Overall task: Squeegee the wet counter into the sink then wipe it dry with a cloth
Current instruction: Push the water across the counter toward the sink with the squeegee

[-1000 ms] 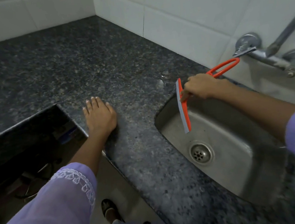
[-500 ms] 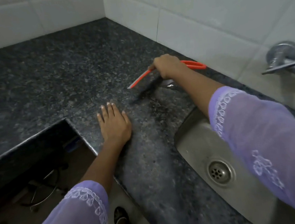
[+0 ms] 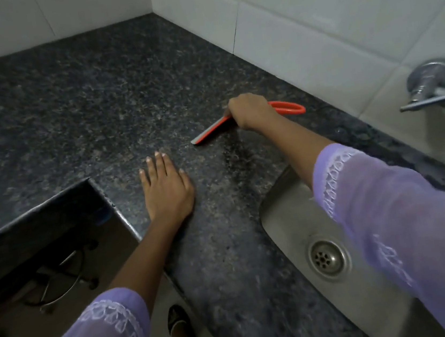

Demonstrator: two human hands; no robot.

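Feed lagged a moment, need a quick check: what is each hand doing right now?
Left hand: open, flat on the counter, holding nothing.
Right hand: closed on the squeegee, blade on the counter.

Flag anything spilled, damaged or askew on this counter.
Nothing stands out. The right hand grips the orange squeegee, blade on the dark speckled granite counter; the left hand lies flat near the edge. The steel sink looks intact.
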